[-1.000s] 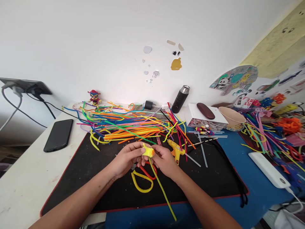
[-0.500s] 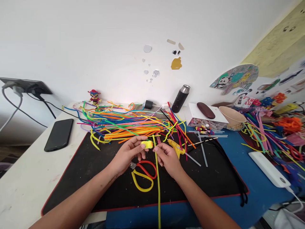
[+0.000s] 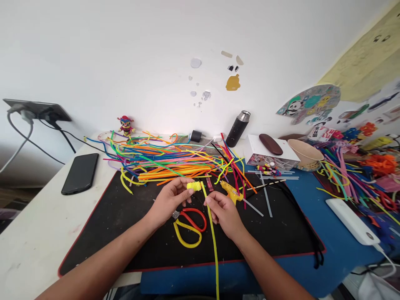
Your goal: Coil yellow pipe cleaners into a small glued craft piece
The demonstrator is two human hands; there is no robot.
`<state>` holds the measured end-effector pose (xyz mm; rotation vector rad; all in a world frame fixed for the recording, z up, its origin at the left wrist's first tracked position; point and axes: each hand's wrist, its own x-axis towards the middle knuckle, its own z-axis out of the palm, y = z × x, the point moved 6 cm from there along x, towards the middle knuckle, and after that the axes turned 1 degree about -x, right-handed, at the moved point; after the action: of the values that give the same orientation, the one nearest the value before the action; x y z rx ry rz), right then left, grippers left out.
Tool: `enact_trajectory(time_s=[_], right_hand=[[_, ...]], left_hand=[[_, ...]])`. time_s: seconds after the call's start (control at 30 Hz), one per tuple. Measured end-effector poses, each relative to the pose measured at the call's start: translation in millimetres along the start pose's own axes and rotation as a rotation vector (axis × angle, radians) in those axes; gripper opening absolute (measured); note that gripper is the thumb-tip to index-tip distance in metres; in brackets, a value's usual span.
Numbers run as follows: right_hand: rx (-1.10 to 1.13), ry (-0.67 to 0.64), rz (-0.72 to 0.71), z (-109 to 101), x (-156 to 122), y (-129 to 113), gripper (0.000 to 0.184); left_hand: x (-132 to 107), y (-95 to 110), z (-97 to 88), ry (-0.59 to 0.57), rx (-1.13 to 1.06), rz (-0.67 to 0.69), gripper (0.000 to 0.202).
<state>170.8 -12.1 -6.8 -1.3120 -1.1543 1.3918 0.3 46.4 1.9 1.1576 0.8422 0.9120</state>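
Between the thumb and fingers of my left hand [image 3: 173, 198] is a small yellow coil [image 3: 194, 186], apparently wound from pipe cleaner. My right hand [image 3: 223, 210] pinches a long yellow pipe cleaner [image 3: 213, 241] near its upper end. That end rises beside the coil's right side; I cannot tell whether they touch. The rest of the strip hangs down past the mat's front edge. Below my hands lie scissors [image 3: 187, 239] with one red and one yellow handle loop, their blades partly behind my left hand. A yellow glue gun [image 3: 231, 191] rests just beyond my right hand.
A heap of colourful pipe cleaners [image 3: 168, 162] spreads behind the black mat [image 3: 125, 233]. Around it are a phone [image 3: 80, 173], a small figure [image 3: 126, 126], a black flask [image 3: 238, 129], a white box [image 3: 275, 152] and clear glue sticks [image 3: 266, 196]. A white power bank [image 3: 353, 221] lies right.
The yellow coil has turned in my left hand, hiding an orange spot at its end. My right hand has shifted slightly down and right, and the strip now slants more.
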Motion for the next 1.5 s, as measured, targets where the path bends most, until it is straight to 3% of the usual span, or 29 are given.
enact_trajectory(time_s=[0.87, 1.5], right_hand=[[0.017, -0.017, 0.001, 24.2, 0.9, 13.9, 0.045], [0.068, -0.012, 0.027, 29.5, 4.9, 22.2, 0.044]], left_hand=[[-5.4, -1.4, 9.8, -0.106, 0.021, -0.046, 0.040], [-1.0, -8.4, 6.1, -0.067, 0.000, -0.069, 0.044]])
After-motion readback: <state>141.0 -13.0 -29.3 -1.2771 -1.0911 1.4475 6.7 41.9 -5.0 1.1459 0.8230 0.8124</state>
